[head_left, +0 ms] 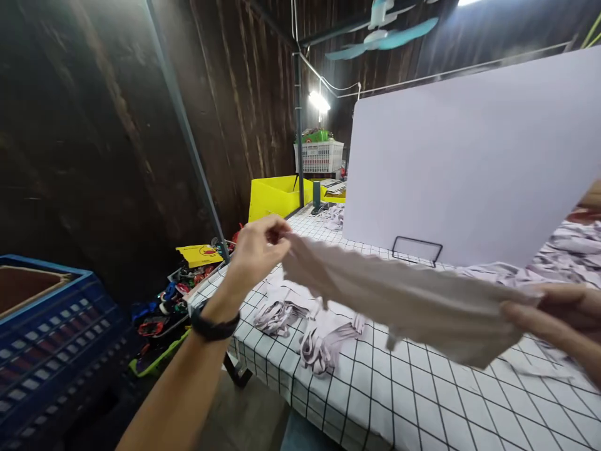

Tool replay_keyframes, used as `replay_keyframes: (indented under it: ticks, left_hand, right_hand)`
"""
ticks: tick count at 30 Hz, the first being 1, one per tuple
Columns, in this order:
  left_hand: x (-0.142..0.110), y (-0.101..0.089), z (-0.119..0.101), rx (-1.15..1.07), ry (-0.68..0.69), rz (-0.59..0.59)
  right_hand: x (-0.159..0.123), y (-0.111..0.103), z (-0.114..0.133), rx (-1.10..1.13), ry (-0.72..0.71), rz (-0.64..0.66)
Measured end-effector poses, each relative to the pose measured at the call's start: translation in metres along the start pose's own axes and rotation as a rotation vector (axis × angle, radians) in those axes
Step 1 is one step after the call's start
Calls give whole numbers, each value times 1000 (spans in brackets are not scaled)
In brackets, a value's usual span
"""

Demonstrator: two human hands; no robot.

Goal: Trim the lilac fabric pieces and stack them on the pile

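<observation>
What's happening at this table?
A person holds a pale cloth spread out in the air between both hands: the left hand pinches one end, the right hand grips the other. Below it, bunches of strips lie on the gridded table. A white board stands behind, with a heap of pale pieces at far right.

A dark, streaked wall (113,138) fills nine to eleven o'clock, crossed by a slanting grey post (186,128). A bright lamp (320,101) glows at twelve, above a white basket (320,158); a blue-bladed fan (377,41) hangs at one. A large pale panel (469,163) stands at two. Grey floor (248,413) shows near seven, a blue crate (51,354) at eight, and a black-gridded white tabletop (404,391) spreads toward five.
</observation>
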State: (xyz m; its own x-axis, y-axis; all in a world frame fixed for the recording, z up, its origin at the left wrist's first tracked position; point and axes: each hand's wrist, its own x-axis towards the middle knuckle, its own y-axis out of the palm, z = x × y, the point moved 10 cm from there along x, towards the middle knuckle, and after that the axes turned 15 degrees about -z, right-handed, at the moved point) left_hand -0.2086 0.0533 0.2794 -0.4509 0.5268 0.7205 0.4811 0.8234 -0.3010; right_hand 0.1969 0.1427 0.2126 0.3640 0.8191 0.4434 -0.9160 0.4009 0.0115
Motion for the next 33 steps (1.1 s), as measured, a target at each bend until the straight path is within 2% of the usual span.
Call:
replay_keyframes:
  ticks: [2, 3, 5, 6, 8, 11, 14, 17, 21, 25, 29, 31, 33]
  left_hand:
    - [-5, -32, 28, 34, -50, -21]
    - [-5, -41, 46, 53, -84, -30]
    - [-5, -44, 87, 111, -161, -12]
    - [-6, -36, 109, 153, -206, 16]
    - [-7, -9, 151, 240, -289, 96]
    - [-9, 40, 200, 311, -360, 183]
    - [-11, 82, 228, 363, -388, 234]
    - [-11, 110, 241, 424, -374, 272]
    - [-15, 136, 249, 520, -328, 302]
    - [-22, 149, 243, 587, -272, 327]
    - [-23, 140, 221, 576, -186, 308]
    - [-19, 132, 212, 560, -129, 275]
    - [-15, 126, 193, 559, 26, 212]
  right_hand:
    - [-34, 41, -19, 22, 154, 187]
    - [-55, 67, -31, 24, 246, 328]
    - [-91, 113, -53, 45, 391, 538]
    - [-104, 132, -63, 60, 435, 599]
    - [-114, 161, -88, 73, 468, 616]
    - [-107, 183, -130, -26, 416, 528]
    - [-90, 190, -160, -246, 313, 484]
    - [-71, 194, -169, -402, 211, 459]
    - [-57, 204, -174, -469, 147, 431]
    - [-65, 206, -178, -481, 101, 409]
    - [-64, 180, -175, -488, 46, 404]
    - [-45, 153, -178, -542, 14, 363]
    - [-13, 113, -185, -644, -8, 264]
